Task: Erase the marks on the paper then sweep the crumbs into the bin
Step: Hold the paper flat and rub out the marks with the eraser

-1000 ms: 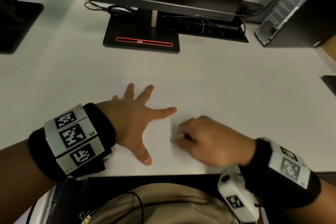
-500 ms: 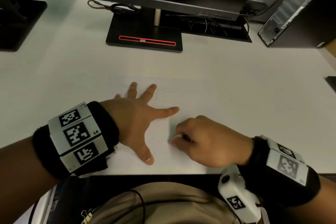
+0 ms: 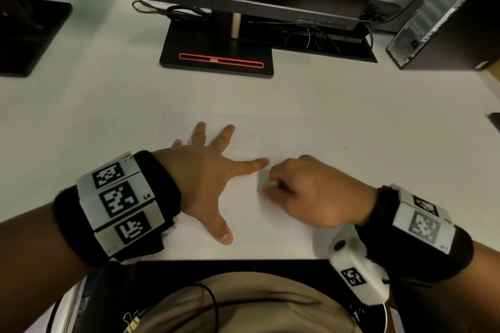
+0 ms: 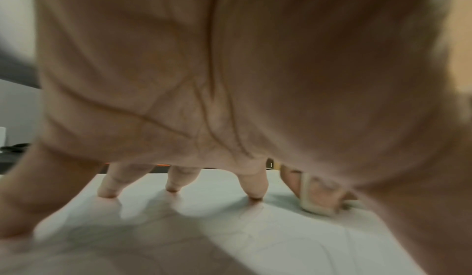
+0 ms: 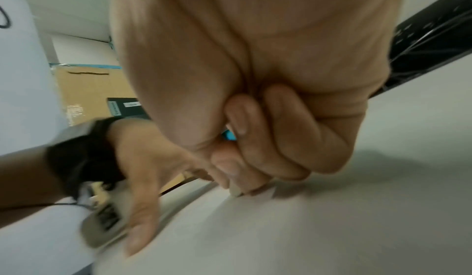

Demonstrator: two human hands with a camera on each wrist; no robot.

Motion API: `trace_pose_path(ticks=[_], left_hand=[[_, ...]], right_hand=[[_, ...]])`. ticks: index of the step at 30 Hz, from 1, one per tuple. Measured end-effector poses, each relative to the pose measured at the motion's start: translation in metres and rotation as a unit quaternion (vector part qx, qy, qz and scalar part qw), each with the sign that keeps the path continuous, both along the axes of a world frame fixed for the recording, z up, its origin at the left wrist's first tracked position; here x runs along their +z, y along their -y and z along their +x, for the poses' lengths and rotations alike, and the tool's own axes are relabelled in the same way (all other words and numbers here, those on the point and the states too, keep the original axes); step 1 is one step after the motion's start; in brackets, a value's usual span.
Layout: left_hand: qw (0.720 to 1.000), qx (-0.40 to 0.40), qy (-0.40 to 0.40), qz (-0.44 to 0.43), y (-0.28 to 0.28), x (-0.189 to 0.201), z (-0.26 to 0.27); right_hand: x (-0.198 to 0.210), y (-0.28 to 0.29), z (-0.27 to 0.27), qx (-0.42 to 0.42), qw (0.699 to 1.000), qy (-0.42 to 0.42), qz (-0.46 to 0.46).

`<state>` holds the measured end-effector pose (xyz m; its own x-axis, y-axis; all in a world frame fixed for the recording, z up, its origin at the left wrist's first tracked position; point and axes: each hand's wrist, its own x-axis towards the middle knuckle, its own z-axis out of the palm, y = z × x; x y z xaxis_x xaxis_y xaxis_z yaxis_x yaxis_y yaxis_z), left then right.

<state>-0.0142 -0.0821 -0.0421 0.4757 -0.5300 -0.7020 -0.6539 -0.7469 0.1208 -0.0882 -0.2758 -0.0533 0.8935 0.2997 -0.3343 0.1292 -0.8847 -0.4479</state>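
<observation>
Head view: your left hand (image 3: 208, 178) lies flat, fingers spread, pinning the paper (image 3: 284, 143) so it can't slide; your right hand (image 3: 311, 192) pinches the eraser (image 4: 315, 200) against the sheet beside it.

Right hand (image 3: 313, 194), pinching the eraser (image 4: 315, 202), has crept leftward over the paper (image 3: 284, 140) across the last second; its knuckles now lie just beside the left hand's (image 3: 205, 178) index fingertip, gap nearly shut. Camera view has slid a little, monitor stand (image 3: 216, 54) sitting further right in frame.
</observation>
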Motion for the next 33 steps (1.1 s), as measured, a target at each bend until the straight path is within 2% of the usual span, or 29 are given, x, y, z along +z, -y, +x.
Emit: trace_pose_path(ticks=[2,7,11,15,19,23,28,33], left_hand=[[1.000,-0.007,0.007,0.000,0.000,-0.001,0.000],[1.000,-0.001,-0.001,0.001,0.000,-0.001,0.001],[1.000,-0.007,0.004,0.003,0.001,-0.003,0.002],[1.000,-0.007,0.003,0.007,0.000,-0.002,0.001],[1.000,-0.007,0.003,0.006,0.000,-0.001,0.001],[1.000,-0.005,0.003,0.001,-0.001,-0.001,0.001],[1.000,-0.004,-0.001,0.003,0.000,-0.002,0.002],[1.000,-0.011,0.005,0.007,-0.001,-0.002,0.002]], right_hand=[[0.000,-0.011,-0.008,0.040,0.999,-0.023,0.000],[0.005,0.005,0.012,0.002,1.000,-0.006,-0.015],[0.001,-0.011,-0.001,0.049,0.998,-0.026,-0.009],[0.000,0.009,0.015,-0.023,1.000,0.003,0.000],[-0.003,-0.001,0.004,0.030,0.999,-0.015,-0.012],[0.001,0.019,0.022,-0.031,0.999,0.003,-0.034],[0.000,0.009,0.009,0.022,0.999,-0.030,-0.032],[0.002,0.025,0.026,-0.031,0.999,0.002,-0.042]])
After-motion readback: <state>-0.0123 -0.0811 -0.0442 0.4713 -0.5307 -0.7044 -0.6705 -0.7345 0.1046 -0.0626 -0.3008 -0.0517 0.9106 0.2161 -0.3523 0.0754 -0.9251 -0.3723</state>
